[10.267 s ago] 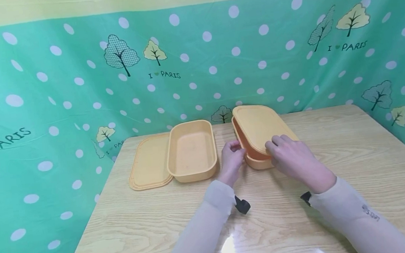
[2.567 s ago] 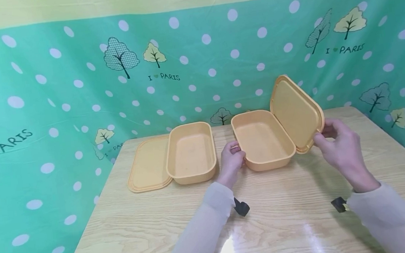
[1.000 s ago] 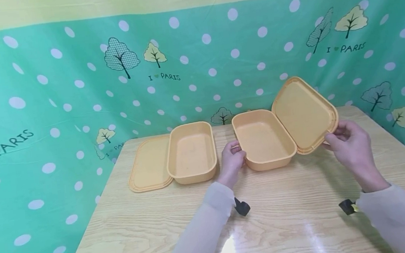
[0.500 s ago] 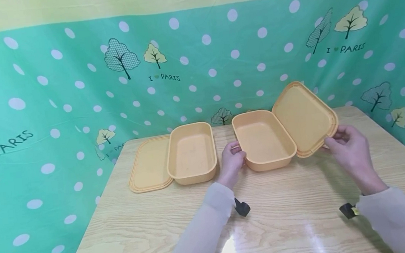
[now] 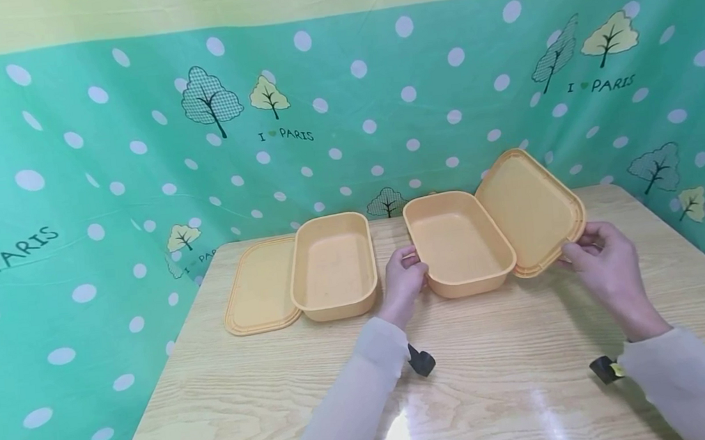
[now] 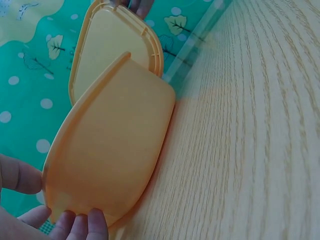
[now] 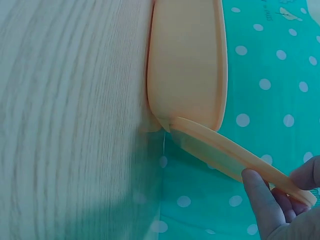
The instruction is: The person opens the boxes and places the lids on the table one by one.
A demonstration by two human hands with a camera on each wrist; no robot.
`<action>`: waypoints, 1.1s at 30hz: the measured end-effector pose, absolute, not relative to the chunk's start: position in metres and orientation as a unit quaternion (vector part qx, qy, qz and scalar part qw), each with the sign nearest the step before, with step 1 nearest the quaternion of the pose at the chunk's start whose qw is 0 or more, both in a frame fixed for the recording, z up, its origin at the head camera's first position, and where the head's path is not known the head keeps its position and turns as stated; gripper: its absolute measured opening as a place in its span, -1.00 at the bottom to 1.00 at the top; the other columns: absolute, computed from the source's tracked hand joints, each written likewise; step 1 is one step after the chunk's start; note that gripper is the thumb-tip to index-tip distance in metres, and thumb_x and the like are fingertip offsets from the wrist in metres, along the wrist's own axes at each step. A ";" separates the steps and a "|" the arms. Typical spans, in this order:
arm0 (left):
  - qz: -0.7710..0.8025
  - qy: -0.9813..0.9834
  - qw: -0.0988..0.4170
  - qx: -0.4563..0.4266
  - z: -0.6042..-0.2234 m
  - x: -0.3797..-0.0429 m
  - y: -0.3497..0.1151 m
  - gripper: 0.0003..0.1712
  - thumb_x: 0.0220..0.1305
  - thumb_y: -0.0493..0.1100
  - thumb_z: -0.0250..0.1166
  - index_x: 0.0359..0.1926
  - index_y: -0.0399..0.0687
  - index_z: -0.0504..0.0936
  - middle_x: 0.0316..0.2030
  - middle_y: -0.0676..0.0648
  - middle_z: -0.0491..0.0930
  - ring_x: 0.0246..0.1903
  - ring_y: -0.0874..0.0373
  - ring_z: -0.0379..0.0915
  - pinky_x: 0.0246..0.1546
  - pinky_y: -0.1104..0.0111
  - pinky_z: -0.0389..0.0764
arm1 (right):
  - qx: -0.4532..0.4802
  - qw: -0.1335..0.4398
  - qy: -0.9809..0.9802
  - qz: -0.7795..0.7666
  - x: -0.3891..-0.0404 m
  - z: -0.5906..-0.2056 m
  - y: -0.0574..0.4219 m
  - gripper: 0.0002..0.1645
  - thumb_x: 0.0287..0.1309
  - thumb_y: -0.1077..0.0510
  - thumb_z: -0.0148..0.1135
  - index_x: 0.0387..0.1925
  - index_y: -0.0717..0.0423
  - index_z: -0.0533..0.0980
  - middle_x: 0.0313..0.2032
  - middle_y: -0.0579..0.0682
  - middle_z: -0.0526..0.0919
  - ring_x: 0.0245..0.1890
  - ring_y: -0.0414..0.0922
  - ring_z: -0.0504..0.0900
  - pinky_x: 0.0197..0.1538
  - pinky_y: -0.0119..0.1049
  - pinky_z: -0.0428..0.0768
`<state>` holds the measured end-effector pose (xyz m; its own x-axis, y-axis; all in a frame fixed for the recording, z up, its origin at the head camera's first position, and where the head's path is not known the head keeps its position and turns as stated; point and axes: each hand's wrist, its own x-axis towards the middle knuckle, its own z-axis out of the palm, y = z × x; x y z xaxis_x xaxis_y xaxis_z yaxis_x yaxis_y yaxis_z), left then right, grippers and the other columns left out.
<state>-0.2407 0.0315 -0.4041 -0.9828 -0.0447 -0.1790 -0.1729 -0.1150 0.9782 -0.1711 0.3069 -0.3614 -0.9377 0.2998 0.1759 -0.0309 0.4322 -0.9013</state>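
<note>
A pale orange plastic food container (image 5: 458, 242) stands uncovered on the wooden table, its inside bare. My left hand (image 5: 403, 282) grips its near left side, thumb at the rim and fingers against the outer wall (image 6: 107, 145). Just right of it, a matching lid (image 5: 531, 211) leans up at a slant with its grooved underside showing. My right hand (image 5: 605, 264) pinches the lid's near right corner between thumb and fingers; the lid's lower edge (image 7: 190, 132) is down beside the container's right wall. Whether that edge touches the wall or table I cannot tell.
Left of my left hand stands a second uncovered container (image 5: 333, 263) of the same colour. Its right wall is close to that hand. A flat lid (image 5: 261, 284) lies on the table (image 5: 268, 402) at its left. Behind hangs a green dotted cloth (image 5: 327, 75).
Ten seconds ago the lid lay askew over the right container; my right hand has swung it over to the right. Lately its raised edge has sunk slightly. My left hand keeps its place.
</note>
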 end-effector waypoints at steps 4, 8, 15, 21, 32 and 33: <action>0.744 0.661 0.045 -0.083 -0.404 -0.241 0.032 -0.40 0.04 -0.48 0.15 0.19 -0.23 0.42 0.00 -0.25 0.52 -0.40 0.15 0.48 -0.18 0.13 0.60 | -0.082 0.154 -0.830 0.529 -0.171 -0.362 0.308 -0.65 0.25 0.27 0.01 0.04 0.32 0.29 -0.14 0.12 0.39 -0.29 -0.31 0.55 -0.20 -0.34 0.65; 0.745 0.660 0.043 -0.081 -0.404 -0.241 0.032 -0.40 0.03 -0.48 0.15 0.18 -0.24 0.42 -0.01 -0.25 0.53 -0.40 0.14 0.48 -0.20 0.15 0.60 | -0.085 0.155 -0.830 0.529 -0.172 -0.363 0.309 -0.66 0.25 0.27 0.02 0.04 0.32 0.29 -0.15 0.10 0.38 -0.30 -0.32 0.55 -0.21 -0.34 0.65; 0.747 0.658 0.043 -0.083 -0.405 -0.241 0.032 -0.41 0.02 -0.49 0.15 0.17 -0.23 0.44 -0.04 -0.23 0.53 -0.41 0.14 0.47 -0.23 0.17 0.60 | -0.087 0.145 -0.830 0.532 -0.172 -0.364 0.310 -0.70 0.26 0.25 0.01 0.01 0.25 0.30 -0.15 0.10 0.38 -0.29 -0.29 0.54 -0.20 -0.34 0.65; 0.747 0.658 0.042 -0.083 -0.404 -0.241 0.032 -0.41 0.01 -0.49 0.14 0.16 -0.22 0.44 -0.05 -0.21 0.54 -0.42 0.14 0.47 -0.22 0.17 0.60 | -0.089 0.135 -0.831 0.533 -0.172 -0.365 0.309 -0.65 0.27 0.24 0.00 0.05 0.30 0.27 -0.13 0.11 0.37 -0.27 -0.27 0.52 -0.19 -0.35 0.64; 0.747 0.658 0.042 -0.085 -0.403 -0.240 0.032 -0.41 0.02 -0.49 0.15 0.16 -0.20 0.45 -0.06 -0.19 0.55 -0.44 0.15 0.46 -0.21 0.15 0.60 | -0.081 0.136 -0.833 0.530 -0.173 -0.368 0.312 -0.67 0.26 0.25 0.01 0.01 0.32 0.29 -0.15 0.13 0.40 -0.31 -0.31 0.55 -0.23 -0.37 0.66; 0.747 0.658 0.043 -0.086 -0.403 -0.240 0.032 -0.41 0.02 -0.49 0.15 0.16 -0.20 0.45 -0.06 -0.19 0.55 -0.44 0.15 0.47 -0.21 0.14 0.60 | -0.078 0.136 -0.833 0.531 -0.173 -0.368 0.312 -0.68 0.26 0.25 0.01 0.00 0.31 0.29 -0.15 0.13 0.39 -0.30 -0.30 0.55 -0.24 -0.37 0.66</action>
